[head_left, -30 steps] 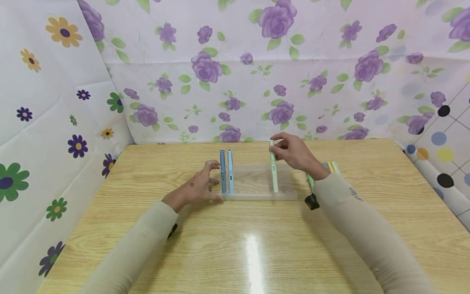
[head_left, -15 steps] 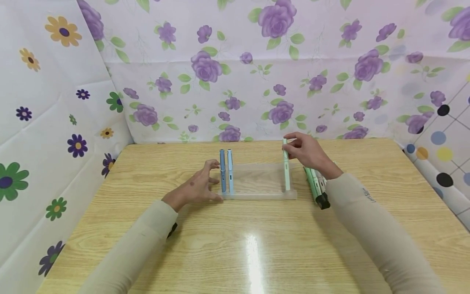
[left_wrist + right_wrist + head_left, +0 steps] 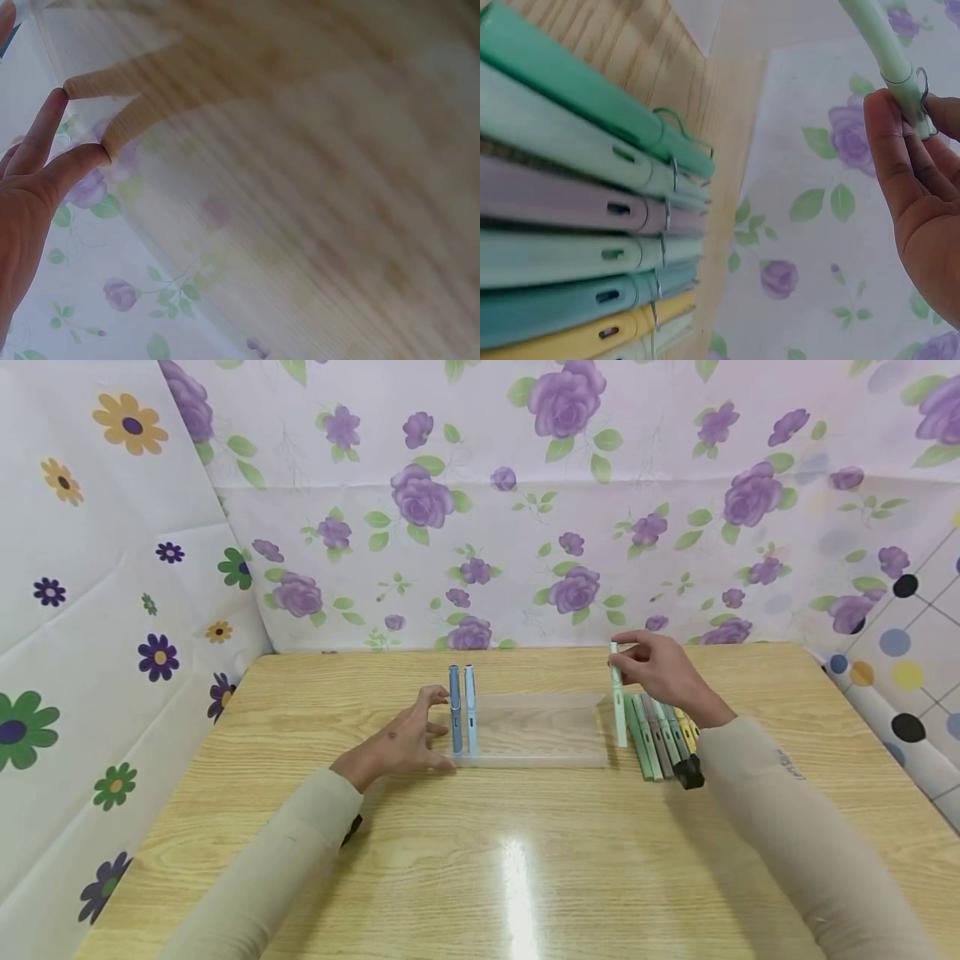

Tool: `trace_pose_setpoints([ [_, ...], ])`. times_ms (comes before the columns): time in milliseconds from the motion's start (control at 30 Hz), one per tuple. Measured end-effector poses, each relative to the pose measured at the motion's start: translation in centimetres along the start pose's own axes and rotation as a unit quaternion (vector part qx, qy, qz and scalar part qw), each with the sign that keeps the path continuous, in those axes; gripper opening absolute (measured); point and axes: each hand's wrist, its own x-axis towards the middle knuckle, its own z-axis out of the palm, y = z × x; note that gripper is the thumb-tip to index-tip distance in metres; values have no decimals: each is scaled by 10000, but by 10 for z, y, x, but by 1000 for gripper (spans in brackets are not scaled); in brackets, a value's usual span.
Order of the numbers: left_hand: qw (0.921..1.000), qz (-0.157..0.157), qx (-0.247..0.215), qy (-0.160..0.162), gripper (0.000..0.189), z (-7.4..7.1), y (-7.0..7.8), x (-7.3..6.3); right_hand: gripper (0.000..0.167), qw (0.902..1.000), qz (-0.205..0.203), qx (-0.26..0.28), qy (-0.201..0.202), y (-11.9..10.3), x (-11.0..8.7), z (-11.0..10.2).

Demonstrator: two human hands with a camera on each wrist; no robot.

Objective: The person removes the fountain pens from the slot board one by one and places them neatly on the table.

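Observation:
My right hand pinches a pale green pen near its clip and holds it upright. The pen stands just beyond the right end of a clear pen rack; the right wrist view shows the fingertips at its clip end. My left hand holds the left end of the rack, thumb at the front corner, fingers bent behind. Beside it, a dark blue pen and a light blue pen stand in the rack. In the left wrist view, two fingertips touch a surface; the rack hardly shows there.
To the right of the rack lies a row of several pens, among them a green pen, a mauve pen, a teal pen and a yellow pen. My right forearm partly covers the row. A flowered cloth hangs behind the table.
My right hand has carried the pale green pen rightward, from within the rack's width to past its right end, uncovering more of the pen row. The left hand has stayed put.

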Motion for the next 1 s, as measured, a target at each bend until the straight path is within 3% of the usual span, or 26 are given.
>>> trace_pose_setpoints([
  [300,10000,23,-30,20,102,0,0,0,56,9997,199,-111,-68,14,-12,-23],
  [700,9999,9,-153,-17,101,0,-2,0,62,9962,646,5,-582,44,-25,-44],
  [1000,9998,-45,-192,-23,102,0,-1,0,62,9939,944,-61,-561,67,-35,-57],
])
